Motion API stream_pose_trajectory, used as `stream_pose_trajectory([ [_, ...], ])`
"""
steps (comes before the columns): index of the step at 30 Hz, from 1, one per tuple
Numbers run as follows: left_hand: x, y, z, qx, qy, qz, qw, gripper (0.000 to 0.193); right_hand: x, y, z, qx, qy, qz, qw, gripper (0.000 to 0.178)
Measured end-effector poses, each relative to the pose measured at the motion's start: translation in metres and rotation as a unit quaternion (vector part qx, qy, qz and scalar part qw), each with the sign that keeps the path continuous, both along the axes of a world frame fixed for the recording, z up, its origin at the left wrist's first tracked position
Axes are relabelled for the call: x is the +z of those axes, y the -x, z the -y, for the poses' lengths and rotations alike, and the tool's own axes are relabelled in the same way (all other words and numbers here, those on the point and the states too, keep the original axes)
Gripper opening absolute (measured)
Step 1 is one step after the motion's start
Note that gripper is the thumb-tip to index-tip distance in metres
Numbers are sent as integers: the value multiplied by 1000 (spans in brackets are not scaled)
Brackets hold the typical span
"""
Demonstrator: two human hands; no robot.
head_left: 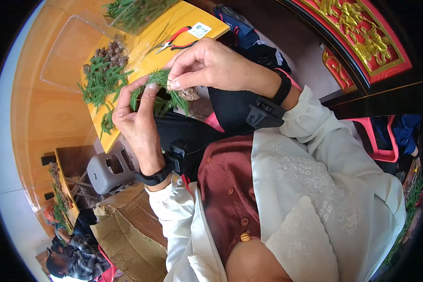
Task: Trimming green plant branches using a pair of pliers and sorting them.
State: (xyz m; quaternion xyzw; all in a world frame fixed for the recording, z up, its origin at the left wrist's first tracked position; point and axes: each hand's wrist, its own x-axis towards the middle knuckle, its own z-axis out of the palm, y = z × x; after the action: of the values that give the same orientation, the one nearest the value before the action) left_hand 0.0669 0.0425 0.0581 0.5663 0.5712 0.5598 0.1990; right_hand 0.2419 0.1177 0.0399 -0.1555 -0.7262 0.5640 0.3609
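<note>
Both hands are up near the table's front edge, working on a small bunch of green conifer sprigs (160, 77) that looks bent into a curve. My left hand (138, 123) grips it on the left, thumb and fingers closed. Above its right part, my right hand (214, 68) pinches thumb against forefinger; a thin strand seems to show at the tips, too fine to make out surely. A brown pine cone (189, 94) hangs just below the right fingers, by the sprigs. How it is attached is hidden.
On the yellow table (141, 58) lie red-handled pliers (176, 41), thin wires (158, 39), a white card (199, 30), heaped pine cones (113, 54) and loose sprigs (101, 82). A clear box (145, 19) holds more greenery. Below left are a grey stool (109, 171), cardboard (127, 239) and another person (82, 256).
</note>
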Motion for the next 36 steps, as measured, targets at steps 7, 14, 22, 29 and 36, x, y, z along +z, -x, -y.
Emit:
stream_pose_trajectory([
  [7, 7, 8, -2, -67, -7, 271, 960, 38, 9, -5, -2, -49, 100, -40, 993, 21],
  [14, 6, 9, -3, -67, 61, 306, 948, 31, 9, -5, -3, -9, 219, -116, 969, 26],
  [22, 2, 17, -1, -162, 86, 415, 891, 29, 5, -2, -5, 10, 280, -217, 935, 24],
  [29, 3, 14, 1, -156, 105, 448, 874, 15, -4, 8, -4, 29, 293, -214, 931, 23],
  [36, 1, 28, -5, -122, 31, 383, 915, 10, 6, 7, -4, -39, 243, -32, 969, 24],
])
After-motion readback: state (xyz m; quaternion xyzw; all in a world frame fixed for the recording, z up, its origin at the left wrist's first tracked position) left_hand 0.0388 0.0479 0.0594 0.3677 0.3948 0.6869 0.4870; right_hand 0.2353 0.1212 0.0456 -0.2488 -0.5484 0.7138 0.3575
